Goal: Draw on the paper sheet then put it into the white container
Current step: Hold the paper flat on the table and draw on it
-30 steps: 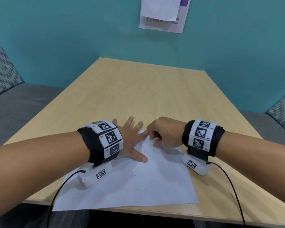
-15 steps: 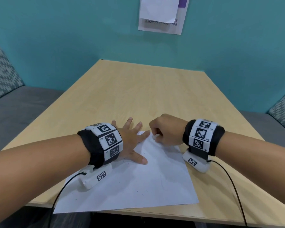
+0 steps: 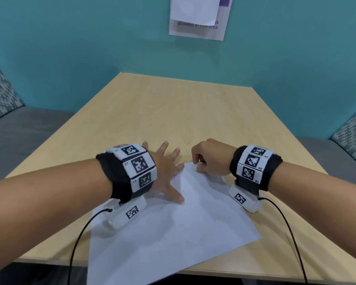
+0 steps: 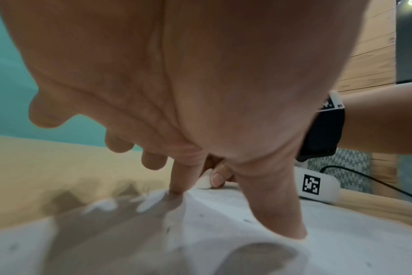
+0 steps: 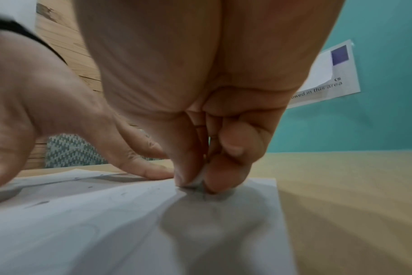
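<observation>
A white paper sheet (image 3: 173,233) with faint dark marks lies skewed on the wooden table (image 3: 173,112), its near corner over the front edge. My left hand (image 3: 169,177) presses flat on its far left part, fingers spread; in the left wrist view the thumb (image 4: 278,214) and a finger bear on the paper sheet (image 4: 223,241). My right hand (image 3: 196,166) pinches a small white piece, like an eraser (image 3: 194,167), against the sheet's far corner. The right wrist view shows that piece (image 5: 196,181) between my fingertips (image 5: 181,174) on the paper sheet (image 5: 106,223). No white container is in view.
Teal walls close the table's far and right sides, with a printed notice (image 3: 199,17) on the far wall. Grey benches with patterned cushions (image 3: 0,93) flank the table. Black cables (image 3: 78,239) trail from both wrist cameras over the front edge.
The sheet has turned counter-clockwise, its right corner swinging away and its near corner sliding over the table edge. My right hand shifted slightly along the far corner; the left hand stays pressed.
</observation>
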